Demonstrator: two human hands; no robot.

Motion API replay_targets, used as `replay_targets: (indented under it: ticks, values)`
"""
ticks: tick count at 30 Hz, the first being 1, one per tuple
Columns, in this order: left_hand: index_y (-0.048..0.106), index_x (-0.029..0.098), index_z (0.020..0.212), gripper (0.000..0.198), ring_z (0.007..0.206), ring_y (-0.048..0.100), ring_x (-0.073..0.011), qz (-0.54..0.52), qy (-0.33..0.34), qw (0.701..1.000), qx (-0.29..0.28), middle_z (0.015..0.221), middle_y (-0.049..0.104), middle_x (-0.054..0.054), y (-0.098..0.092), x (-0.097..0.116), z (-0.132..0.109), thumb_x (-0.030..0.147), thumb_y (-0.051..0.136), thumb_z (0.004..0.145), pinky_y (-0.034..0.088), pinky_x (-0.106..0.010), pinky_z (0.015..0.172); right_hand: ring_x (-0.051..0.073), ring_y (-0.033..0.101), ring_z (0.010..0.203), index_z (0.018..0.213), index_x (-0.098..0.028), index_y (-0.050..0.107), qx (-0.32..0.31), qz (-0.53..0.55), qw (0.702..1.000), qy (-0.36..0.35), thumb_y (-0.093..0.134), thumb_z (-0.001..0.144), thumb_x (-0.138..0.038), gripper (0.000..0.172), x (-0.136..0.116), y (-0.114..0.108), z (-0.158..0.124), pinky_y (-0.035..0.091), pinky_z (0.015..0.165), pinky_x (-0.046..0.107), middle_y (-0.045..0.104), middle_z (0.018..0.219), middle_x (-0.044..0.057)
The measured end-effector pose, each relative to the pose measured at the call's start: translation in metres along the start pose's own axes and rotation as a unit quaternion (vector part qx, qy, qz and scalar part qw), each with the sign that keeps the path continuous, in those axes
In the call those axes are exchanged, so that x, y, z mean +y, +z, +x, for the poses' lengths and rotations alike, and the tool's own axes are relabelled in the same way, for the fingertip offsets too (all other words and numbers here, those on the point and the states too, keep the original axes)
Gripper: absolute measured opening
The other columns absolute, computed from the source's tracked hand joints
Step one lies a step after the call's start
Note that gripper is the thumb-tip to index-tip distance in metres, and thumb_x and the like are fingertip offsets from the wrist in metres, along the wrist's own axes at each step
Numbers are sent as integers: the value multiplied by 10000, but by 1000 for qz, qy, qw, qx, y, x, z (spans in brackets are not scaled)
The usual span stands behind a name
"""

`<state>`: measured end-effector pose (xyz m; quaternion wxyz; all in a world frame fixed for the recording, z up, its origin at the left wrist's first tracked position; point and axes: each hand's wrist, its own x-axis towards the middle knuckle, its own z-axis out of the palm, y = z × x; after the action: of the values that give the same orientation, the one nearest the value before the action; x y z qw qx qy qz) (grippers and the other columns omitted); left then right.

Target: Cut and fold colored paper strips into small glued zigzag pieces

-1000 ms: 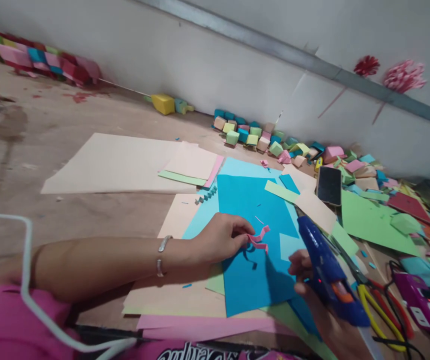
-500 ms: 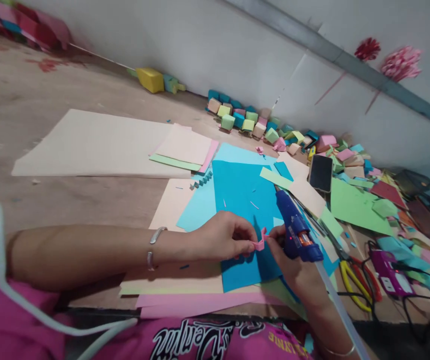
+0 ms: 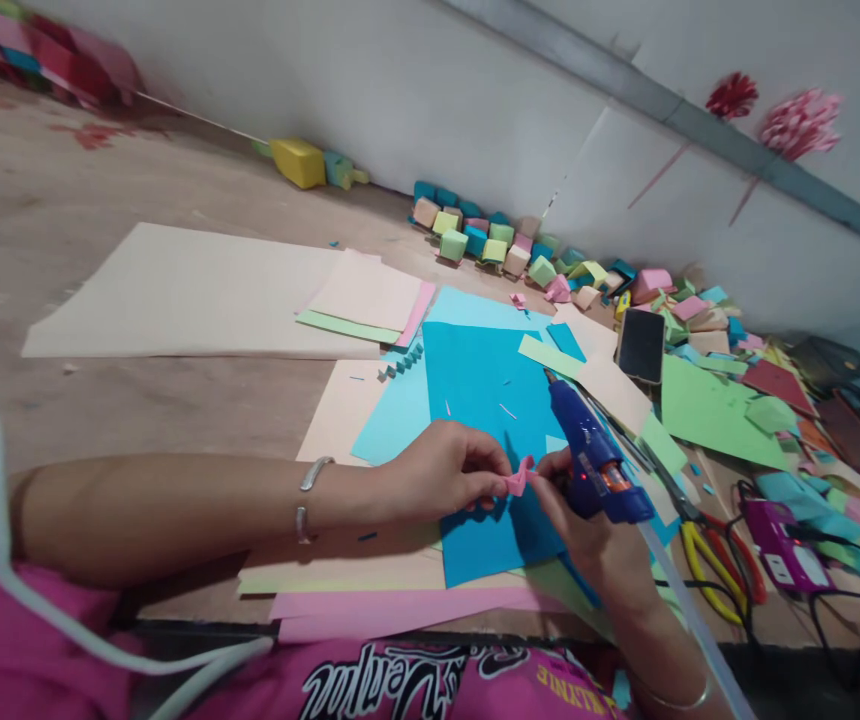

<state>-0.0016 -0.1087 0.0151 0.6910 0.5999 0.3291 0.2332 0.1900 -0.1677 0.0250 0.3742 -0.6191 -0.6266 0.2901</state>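
Between my two hands is a small folded pink paper strip (image 3: 520,478), bent in a zigzag. My left hand (image 3: 449,468) pinches its left end between thumb and fingers. The thumb and forefinger of my right hand (image 3: 572,505) pinch the other end. A blue glue gun (image 3: 587,440) also rests in my right hand, its nozzle pointing up and away; a glue stick sticks out of its back. Under the hands lies a bright blue sheet of paper (image 3: 475,380) with a few thin pink scraps on it.
Yellow-and-red-handled scissors (image 3: 711,575), a phone (image 3: 641,345) and a purple power strip (image 3: 782,545) lie to the right. Folded paper boxes (image 3: 494,250) line the wall. A cream sheet (image 3: 197,295) covers the back left. A teal zigzag strip (image 3: 401,362) lies mid-table.
The pink strip has folded tighter, its ends pressed slightly closer. Both hands have barely shifted, and the glue gun stays in my right hand.
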Motion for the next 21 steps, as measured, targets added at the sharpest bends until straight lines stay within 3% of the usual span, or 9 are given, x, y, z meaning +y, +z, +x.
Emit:
replay_targets:
  ticks: [4,9,12,16,21]
  values:
    - [626,151,897,103,603,607,-105,38,65,996,41,709,660,-6,-1,-2,0,181,621,799,484,-207,548,154,605,717,846,-207,543,-55,71,995,34,639,843,-340,164,-11,-7,1,534,698,289,619,811,20]
    - [602,141,740,116,608,585,-82,49,129,990,37,725,609,0,-1,-2,-2,90,516,798,497,-194,557,111,562,641,936,-226,517,-169,239,955,55,596,893,-299,116,-11,-10,-2,498,607,250,622,886,10]
    - [583,143,710,118,575,578,-74,36,140,989,38,690,583,11,-4,-1,-1,76,511,775,493,-184,532,134,601,687,974,-241,513,-132,178,975,23,580,901,-293,112,-3,-16,-7,511,621,265,628,930,25]
    - [581,143,700,141,582,593,-83,28,157,985,59,669,585,11,-10,-1,1,40,488,727,510,-190,540,165,585,664,907,-240,535,-29,38,995,-88,624,853,-354,154,5,-26,-21,455,532,272,589,866,33]
    - [618,142,677,193,626,596,-95,113,227,963,93,682,642,-12,-15,-3,2,5,483,698,509,-204,568,157,488,585,792,-224,507,-54,-17,989,-134,562,882,-428,229,5,-32,-39,338,509,292,478,707,4]
